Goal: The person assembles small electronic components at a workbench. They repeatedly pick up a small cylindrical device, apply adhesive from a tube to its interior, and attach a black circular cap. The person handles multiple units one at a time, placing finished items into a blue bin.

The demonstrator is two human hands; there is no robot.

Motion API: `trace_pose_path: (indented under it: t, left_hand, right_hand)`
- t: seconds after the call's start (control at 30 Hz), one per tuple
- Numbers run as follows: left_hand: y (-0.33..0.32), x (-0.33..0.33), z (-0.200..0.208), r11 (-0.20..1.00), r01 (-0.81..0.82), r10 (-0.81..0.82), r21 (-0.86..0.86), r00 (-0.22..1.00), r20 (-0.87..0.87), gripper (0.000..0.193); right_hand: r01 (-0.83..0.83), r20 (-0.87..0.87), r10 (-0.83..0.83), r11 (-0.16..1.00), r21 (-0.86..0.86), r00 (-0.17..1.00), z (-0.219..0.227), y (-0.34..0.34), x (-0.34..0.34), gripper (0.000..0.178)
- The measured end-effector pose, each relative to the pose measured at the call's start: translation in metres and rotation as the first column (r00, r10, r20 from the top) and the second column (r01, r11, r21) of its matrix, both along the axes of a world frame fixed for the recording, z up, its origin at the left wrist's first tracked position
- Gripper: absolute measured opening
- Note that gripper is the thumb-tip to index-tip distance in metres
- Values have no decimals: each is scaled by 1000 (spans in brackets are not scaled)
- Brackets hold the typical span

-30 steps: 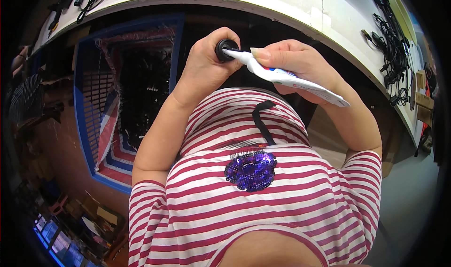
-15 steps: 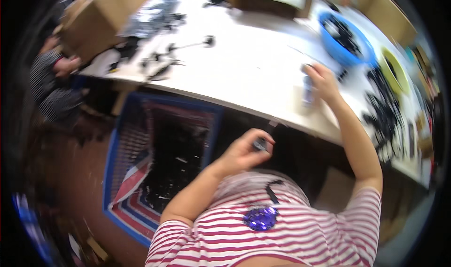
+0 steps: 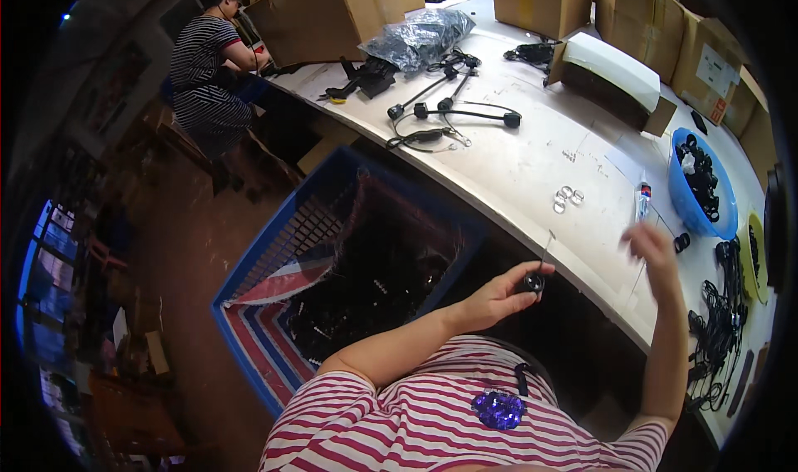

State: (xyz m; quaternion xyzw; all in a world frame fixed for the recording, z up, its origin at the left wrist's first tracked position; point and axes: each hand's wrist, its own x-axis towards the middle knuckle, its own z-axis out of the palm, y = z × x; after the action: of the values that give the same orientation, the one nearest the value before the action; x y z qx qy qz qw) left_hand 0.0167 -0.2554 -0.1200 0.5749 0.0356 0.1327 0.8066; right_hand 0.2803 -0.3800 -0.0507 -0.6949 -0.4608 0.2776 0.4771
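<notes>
My left hand, in front of the table's near edge, has its fingers round a small round black part with a shiny face. A thin metal-looking rod sticks up by its fingertips; I cannot tell what it belongs to. My right hand is over the table on the right, slightly blurred, with its fingers loosely apart and nothing visible in them. Just beyond it lies a slim white and blue tube with a red mark. Several clear round discs lie on the white table between the hands.
A lined blue basket of dark pieces stands left of me. Black cables and a plastic bag lie farther back. A blue basin and yellow basin are right, cardboard boxes behind. A person works far left.
The view has swung left. My right hand has let go of the tube, which now lies on the table, and has drawn back. My left hand still holds the black part.
</notes>
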Motion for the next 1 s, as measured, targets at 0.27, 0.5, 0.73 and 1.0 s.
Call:
trace_pose_path:
  t: [0.27,0.5,0.73,1.0]
  left_hand:
    - [-5,20,1,988,-120,138,-97,966,217,46]
    - [-9,18,4,956,-238,266,-171,950,166,44]
    - [-17,21,0,957,-234,268,-172,940,209,50]
    - [-19,28,0,978,-145,168,-152,975,148,55]
  right_hand:
    - [-385,-231,318,849,-363,919,-121,-29,-113,57]
    - [-160,-538,156,986,40,829,-222,-3,-137,76]
    - [-176,-343,84,953,-248,936,-232,-2,-130,24]
    - [-215,-99,206,973,-80,973,-217,-15,-141,26]
